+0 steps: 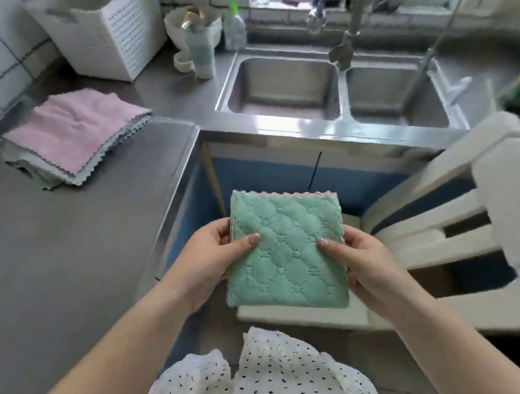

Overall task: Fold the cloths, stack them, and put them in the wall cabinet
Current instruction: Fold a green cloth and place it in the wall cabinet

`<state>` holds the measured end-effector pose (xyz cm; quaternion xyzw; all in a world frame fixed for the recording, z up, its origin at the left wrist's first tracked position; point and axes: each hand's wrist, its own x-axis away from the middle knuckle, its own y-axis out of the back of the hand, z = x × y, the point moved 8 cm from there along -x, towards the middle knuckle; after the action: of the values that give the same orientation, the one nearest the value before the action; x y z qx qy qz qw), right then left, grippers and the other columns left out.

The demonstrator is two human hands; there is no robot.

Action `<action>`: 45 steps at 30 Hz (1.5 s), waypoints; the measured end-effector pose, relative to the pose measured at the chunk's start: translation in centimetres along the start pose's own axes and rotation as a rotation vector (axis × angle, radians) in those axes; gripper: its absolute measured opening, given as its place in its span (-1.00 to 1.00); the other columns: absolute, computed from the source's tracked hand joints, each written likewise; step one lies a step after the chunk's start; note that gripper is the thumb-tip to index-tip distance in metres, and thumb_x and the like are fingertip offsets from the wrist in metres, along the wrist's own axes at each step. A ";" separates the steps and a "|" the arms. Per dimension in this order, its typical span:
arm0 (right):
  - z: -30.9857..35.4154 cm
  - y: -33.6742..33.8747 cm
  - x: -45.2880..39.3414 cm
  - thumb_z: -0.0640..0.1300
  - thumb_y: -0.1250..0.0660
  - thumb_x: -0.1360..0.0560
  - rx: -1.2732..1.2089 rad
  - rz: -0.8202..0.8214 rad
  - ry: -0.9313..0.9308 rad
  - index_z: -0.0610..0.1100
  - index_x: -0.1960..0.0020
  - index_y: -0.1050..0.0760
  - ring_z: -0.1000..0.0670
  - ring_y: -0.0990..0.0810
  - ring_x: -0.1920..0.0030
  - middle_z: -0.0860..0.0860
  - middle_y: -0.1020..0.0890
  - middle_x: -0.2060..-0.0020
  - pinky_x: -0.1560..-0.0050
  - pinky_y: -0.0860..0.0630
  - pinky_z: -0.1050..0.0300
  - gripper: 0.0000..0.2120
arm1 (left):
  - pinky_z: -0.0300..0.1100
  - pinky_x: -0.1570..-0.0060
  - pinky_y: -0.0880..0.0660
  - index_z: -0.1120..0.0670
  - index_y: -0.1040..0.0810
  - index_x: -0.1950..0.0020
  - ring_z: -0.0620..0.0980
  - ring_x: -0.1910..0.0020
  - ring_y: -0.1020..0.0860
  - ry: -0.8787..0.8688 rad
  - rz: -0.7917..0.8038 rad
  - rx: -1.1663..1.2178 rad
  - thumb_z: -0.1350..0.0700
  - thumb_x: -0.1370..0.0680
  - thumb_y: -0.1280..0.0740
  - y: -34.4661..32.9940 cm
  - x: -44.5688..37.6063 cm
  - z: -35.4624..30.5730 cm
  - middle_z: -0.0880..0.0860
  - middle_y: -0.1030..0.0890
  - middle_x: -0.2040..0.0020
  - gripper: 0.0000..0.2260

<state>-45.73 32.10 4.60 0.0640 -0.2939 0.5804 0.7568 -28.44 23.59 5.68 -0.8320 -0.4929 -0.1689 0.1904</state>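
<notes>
Steel counter [86, 239] bears a stack of flat cloths [73, 136]; left hand [207, 259] and right hand [358, 260] pinch a folded green quilted cloth [287, 250], pink edging on top.

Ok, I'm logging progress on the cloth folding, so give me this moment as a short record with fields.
held item: folded green quilted cloth, pink edge showing at its top
left hand: grips the cloth's left side, thumb on top
right hand: grips its right side, thumb on top
stack: pile of cloths on the steel counter, pink one on top
nearby: white basket, double sink
wall cabinet: not in view
</notes>
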 end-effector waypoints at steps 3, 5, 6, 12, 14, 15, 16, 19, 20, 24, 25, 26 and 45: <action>1.0 7.7 3.8 -0.17 -0.39 -0.31 -0.102 -0.111 0.056 -0.19 -0.15 -0.52 -0.08 -0.69 0.05 -0.11 -0.70 0.01 0.16 -0.66 0.02 -0.59 | -0.07 0.02 -0.61 0.16 -0.56 -0.12 0.06 0.00 -0.66 0.001 0.131 -0.044 0.21 -0.47 -0.37 -8.7 -1.0 0.2 0.10 -0.69 -0.01 -0.77; 1.5 14.1 7.5 -0.18 -0.40 -0.30 -0.185 -0.202 0.114 -0.20 -0.14 -0.52 -0.07 -0.70 0.07 -0.11 -0.70 0.03 0.19 -0.65 0.06 -0.59 | -0.03 -0.03 -0.59 0.16 -0.56 -0.13 0.07 -0.03 -0.65 -0.001 0.239 -0.107 0.21 -0.47 -0.37 -16.3 -1.4 0.9 0.10 -0.68 -0.02 -0.76; 1.5 15.3 8.3 -0.18 -0.42 -0.31 -0.182 -0.211 0.128 -0.20 -0.15 -0.52 -0.08 -0.70 0.06 -0.11 -0.70 0.01 0.17 -0.65 0.05 -0.60 | -0.02 -0.04 -0.59 0.16 -0.56 -0.13 0.07 -0.03 -0.65 0.002 0.247 -0.103 0.21 -0.47 -0.37 -17.6 -1.4 1.0 0.10 -0.68 -0.02 -0.76; 0.9 25.8 16.2 -0.20 -0.37 -0.32 -0.353 -0.456 0.241 -0.20 -0.13 -0.51 -0.08 -0.70 0.12 -0.13 -0.70 0.04 0.22 -0.63 0.06 -0.62 | -0.11 0.02 -0.61 0.18 -0.56 -0.16 0.07 -0.04 -0.65 0.040 0.519 -0.161 0.17 -0.41 -0.38 -31.5 -0.6 2.3 0.11 -0.68 -0.05 -0.68; 0.3 28.5 19.5 -0.21 -0.36 -0.32 -0.392 -0.568 0.286 -0.22 -0.12 -0.52 -0.07 -0.70 0.16 -0.13 -0.71 0.08 0.25 -0.63 0.09 -0.63 | -0.10 0.02 -0.61 0.19 -0.55 -0.17 0.08 -0.04 -0.65 0.065 0.609 -0.191 0.19 -0.43 -0.37 -35.7 0.0 2.9 0.12 -0.67 -0.06 -0.69; -0.2 29.8 21.2 -0.20 -0.36 -0.31 -0.410 -0.629 0.308 -0.22 -0.11 -0.52 -0.05 -0.70 0.17 -0.12 -0.71 0.09 0.27 -0.63 0.10 -0.63 | -0.09 0.01 -0.61 0.19 -0.55 -0.17 0.08 -0.04 -0.64 0.076 0.663 -0.214 0.20 -0.44 -0.37 -37.9 0.4 3.2 0.12 -0.67 -0.06 -0.69; -0.6 30.7 22.8 -0.20 -0.37 -0.30 -0.427 -0.684 0.329 -0.21 -0.10 -0.52 -0.04 -0.70 0.18 -0.11 -0.71 0.10 0.27 -0.64 0.11 -0.63 | -0.07 -0.01 -0.60 0.19 -0.55 -0.17 0.08 -0.05 -0.64 0.087 0.711 -0.243 0.19 -0.44 -0.37 -39.7 0.9 3.7 0.12 -0.67 -0.06 -0.69; -2.3 32.9 27.4 -0.18 -0.38 -0.28 -0.476 -0.857 0.377 -0.19 -0.09 -0.53 -0.02 -0.70 0.17 -0.08 -0.71 0.09 0.19 -0.65 0.09 -0.63 | -0.03 -0.06 -0.58 0.18 -0.55 -0.17 0.08 -0.05 -0.64 0.113 0.855 -0.316 0.16 -0.40 -0.39 -44.9 2.6 4.9 0.12 -0.67 -0.05 -0.65; -2.8 33.5 28.8 -0.18 -0.38 -0.28 -0.498 -0.909 0.394 -0.18 -0.08 -0.54 -0.02 -0.70 0.17 -0.08 -0.71 0.10 0.19 -0.65 0.09 -0.64 | -0.03 -0.06 -0.58 0.19 -0.55 -0.16 0.09 -0.04 -0.64 0.118 0.899 -0.334 0.16 -0.38 -0.39 -46.5 3.2 5.4 0.13 -0.67 -0.05 -0.64; -4.7 34.7 34.8 -0.16 -0.39 -0.27 -0.568 -1.135 0.452 -0.17 -0.03 -0.55 -0.04 -0.70 0.14 -0.10 -0.72 0.10 0.13 -0.65 0.06 -0.68 | -0.09 -0.01 -0.60 0.19 -0.57 -0.12 0.08 -0.02 -0.65 0.132 1.138 -0.404 0.16 -0.38 -0.38 -52.8 6.5 6.9 0.13 -0.68 -0.03 -0.68; -5.0 34.8 35.9 -0.16 -0.39 -0.28 -0.572 -1.169 0.457 -0.17 -0.03 -0.56 -0.05 -0.70 0.12 -0.10 -0.71 0.09 0.09 -0.65 0.03 -0.68 | -0.10 0.00 -0.60 0.18 -0.58 -0.11 0.08 -0.01 -0.65 0.143 1.172 -0.419 0.15 -0.39 -0.38 -53.6 7.0 7.2 0.13 -0.68 -0.03 -0.70; -5.1 35.0 37.2 -0.15 -0.39 -0.28 -0.571 -1.210 0.475 -0.17 -0.04 -0.56 -0.08 -0.70 0.09 -0.11 -0.71 0.08 0.05 -0.64 -0.01 -0.68 | -0.09 0.00 -0.60 0.17 -0.59 -0.10 0.08 -0.02 -0.65 0.143 1.225 -0.439 0.15 -0.40 -0.38 -55.0 7.8 7.5 0.13 -0.68 -0.03 -0.71; -5.4 41.1 65.1 -0.06 -0.32 -0.46 -0.750 -1.468 0.727 -0.13 -0.11 -0.58 -0.09 -0.70 0.05 -0.11 -0.70 0.02 0.20 -0.66 0.00 -0.73 | -0.06 0.04 -0.62 0.16 -0.56 -0.13 0.07 -0.03 -0.65 0.070 1.797 -0.493 0.13 -0.51 -0.33 -79.2 33.4 9.4 0.11 -0.68 -0.04 -0.77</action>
<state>-71.42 102.29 23.95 -0.2030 -0.0915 -0.1987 0.9544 -82.34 88.34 25.10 -0.9126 0.3918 -0.0829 0.0825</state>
